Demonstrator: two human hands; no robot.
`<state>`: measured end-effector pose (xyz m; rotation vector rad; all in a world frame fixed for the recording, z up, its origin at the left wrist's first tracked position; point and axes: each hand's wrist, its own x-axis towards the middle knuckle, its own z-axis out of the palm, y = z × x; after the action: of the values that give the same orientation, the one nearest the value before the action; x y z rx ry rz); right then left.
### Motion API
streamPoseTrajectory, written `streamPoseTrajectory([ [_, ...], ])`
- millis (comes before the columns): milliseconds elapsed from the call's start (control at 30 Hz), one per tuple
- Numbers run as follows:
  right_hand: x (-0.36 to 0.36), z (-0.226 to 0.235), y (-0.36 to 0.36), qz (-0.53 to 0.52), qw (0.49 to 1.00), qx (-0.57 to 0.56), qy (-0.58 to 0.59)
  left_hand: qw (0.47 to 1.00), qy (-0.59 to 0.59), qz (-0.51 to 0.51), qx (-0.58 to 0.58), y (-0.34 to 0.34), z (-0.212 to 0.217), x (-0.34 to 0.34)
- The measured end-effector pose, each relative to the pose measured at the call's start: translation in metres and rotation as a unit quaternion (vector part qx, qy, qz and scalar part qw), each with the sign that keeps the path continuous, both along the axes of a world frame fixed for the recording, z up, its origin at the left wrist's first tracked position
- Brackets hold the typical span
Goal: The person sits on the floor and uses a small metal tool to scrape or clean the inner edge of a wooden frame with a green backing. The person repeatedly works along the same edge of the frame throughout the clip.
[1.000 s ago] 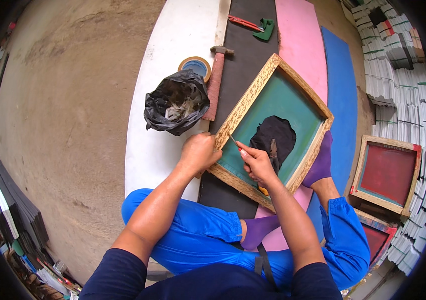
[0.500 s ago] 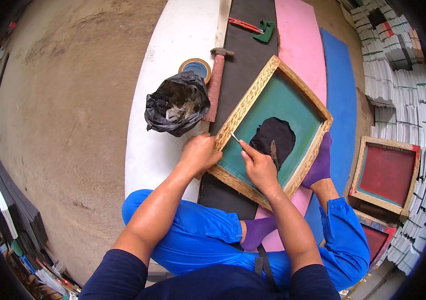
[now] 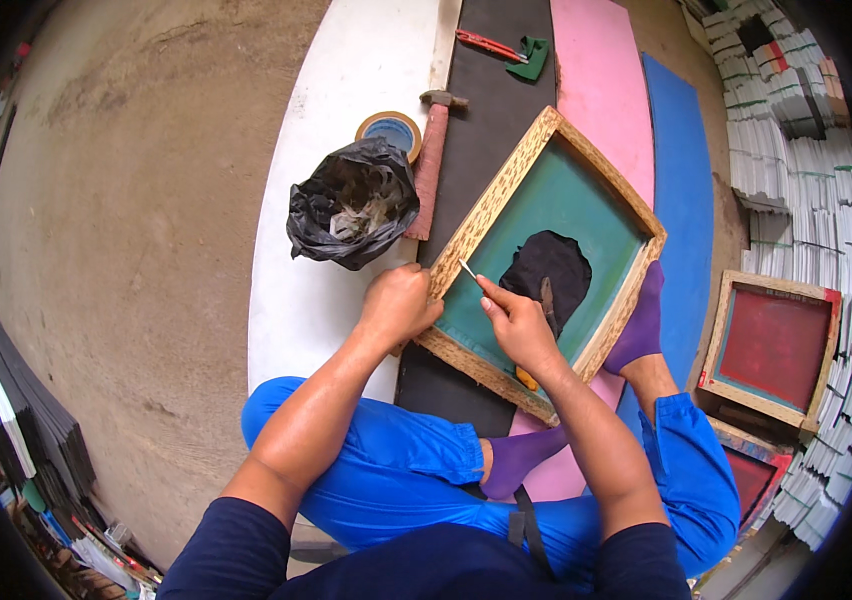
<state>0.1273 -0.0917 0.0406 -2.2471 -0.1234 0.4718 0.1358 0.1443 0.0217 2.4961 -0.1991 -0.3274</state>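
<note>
A wooden screen-printing frame (image 3: 491, 208) with green mesh lies slanted in front of me. My left hand (image 3: 398, 303) is closed on its left edge, near the lower left corner. In my right hand (image 3: 518, 325), held over the mesh, is a thin pale-tipped stick tool (image 3: 469, 269), pinched between thumb and fingers. Its tip reaches the inner side of the frame's left bar; whether it touches cannot be made out. A black cloth (image 3: 568, 262) rests on the mesh, with a brown pointed tool (image 3: 547, 298) on it. Something yellow (image 3: 525, 378) shows partly beneath my right wrist.
Left of the frame are a black plastic bag (image 3: 321, 235) of scraps, a tape roll (image 3: 408, 128) and a hammer (image 3: 428, 185). A red cutter (image 3: 489, 46) lies beyond, beside a green scrap (image 3: 532, 66). My sock-clad foot (image 3: 638, 315) is against the frame's right side; a red-mesh frame (image 3: 766, 345) stands farther right.
My right forearm has shifted slightly to the right, showing the yellow thing by the wrist. The stick's tip has moved slightly up and left. My left hand stays on the frame.
</note>
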Motion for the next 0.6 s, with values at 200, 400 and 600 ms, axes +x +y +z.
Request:
streamPoseTrajectory([
  [200,0.007,0.009,0.001,-0.067,0.977,0.047,0.199,1.000,0.007,0.002,0.004,0.001,0.001,0.000],
  [400,-0.003,-0.035,-0.010,-0.002,0.995,0.079,-0.059,1.000,0.016,-0.001,-0.001,0.000,0.002,0.003],
  [600,-0.001,0.007,0.004,-0.067,0.992,0.040,0.102,0.999,0.032,0.017,0.010,0.001,0.002,0.001],
])
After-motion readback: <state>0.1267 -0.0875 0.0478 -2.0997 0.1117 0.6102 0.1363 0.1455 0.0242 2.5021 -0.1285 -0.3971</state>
